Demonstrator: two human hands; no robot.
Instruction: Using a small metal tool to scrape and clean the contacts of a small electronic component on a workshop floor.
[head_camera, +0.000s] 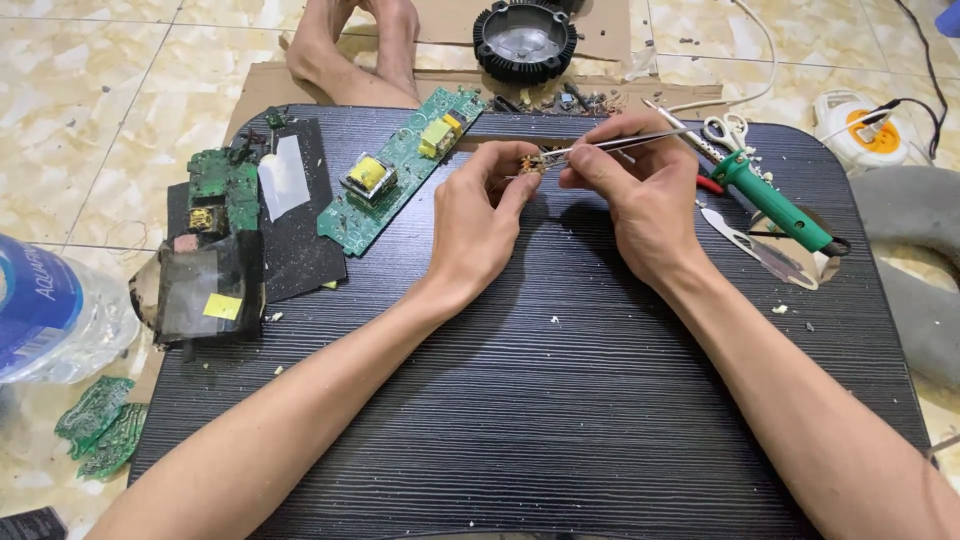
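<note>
Over a black ribbed tabletop (560, 400), L hand (475, 225) pinches a small brownish electronic part (528, 163) w/ fingertips while R hand (640, 190) grips thin metal tweezers (620, 145) on it, long green circuit board (395, 170) lying far left.

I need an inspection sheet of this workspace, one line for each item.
Surface: dark ribbed table, dusted with crumbs.
Job's things: small copper-wound part pinched in left hand; tweezers in right hand, tips at the part.
Clutter: long green circuit board, broken boards, soldering iron, scissors, blade.
Grips: both closed.
Cables: white cord, black cord.
Surroundings: tiled floor, water bottle, black round housing, bare feet.
</note>
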